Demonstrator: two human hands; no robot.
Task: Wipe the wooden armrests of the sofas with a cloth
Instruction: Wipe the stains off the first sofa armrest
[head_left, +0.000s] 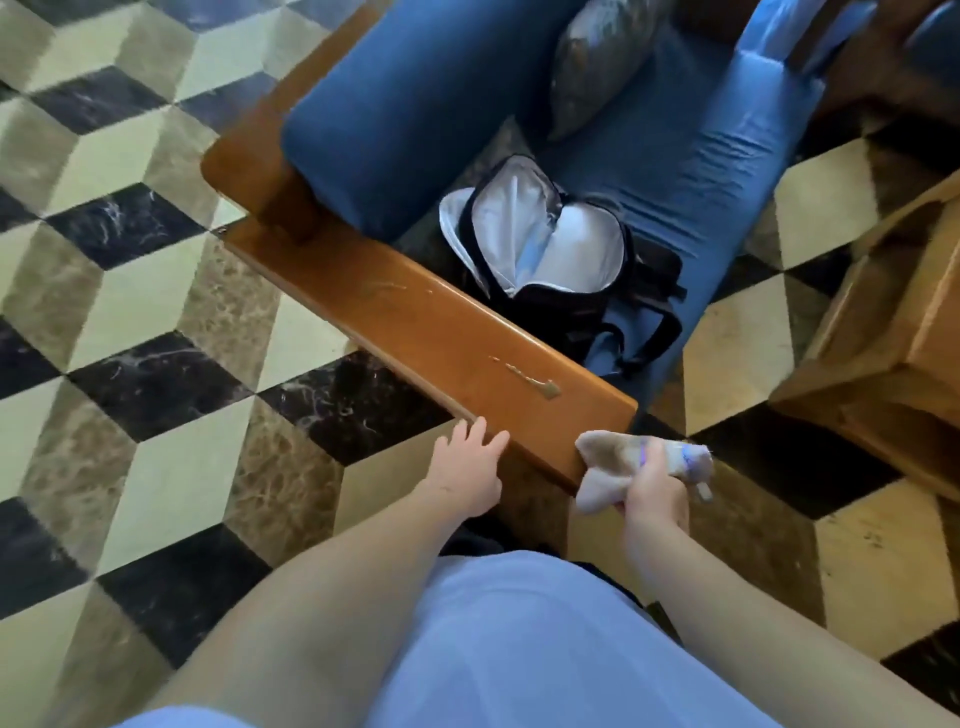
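Armrest (431, 332): a long wooden plank along the near side of a blue sofa (675, 171), running from the far left toward you, its near end just in front of your hands. Pale scratches or smears mark its top near the middle and near the near end.

Your left hand (467, 467) is wide, fingers straight, fingertips touching the armrest's near left edge. Your right hand (652, 491) grips a bunched beige cloth (613, 467), held just off the armrest's near corner. Whether the cloth touches the wood I cannot tell.

Risks, as a judgement: the cloth is wadded, so little of it would meet the wood and a pass could leave streaks. The pale marks may be chipped finish, which could snag the cloth or lift further if you rub hard. A long stroke toward the far end could carry your elbow or the cloth over the inner edge and knock the bag beside it. Leaning on the left hand at the very edge could let it slip off.

Containers: a black backpack (561, 260) sits on the sofa seat, just beside the armrest's inner edge, unzipped wide. Its pale grey lining shows; I see nothing clearly inside. A patterned cushion (597, 62) leans at the seat's far end. A wooden piece (893, 332) stands on the tiled floor (156, 312) to the right.
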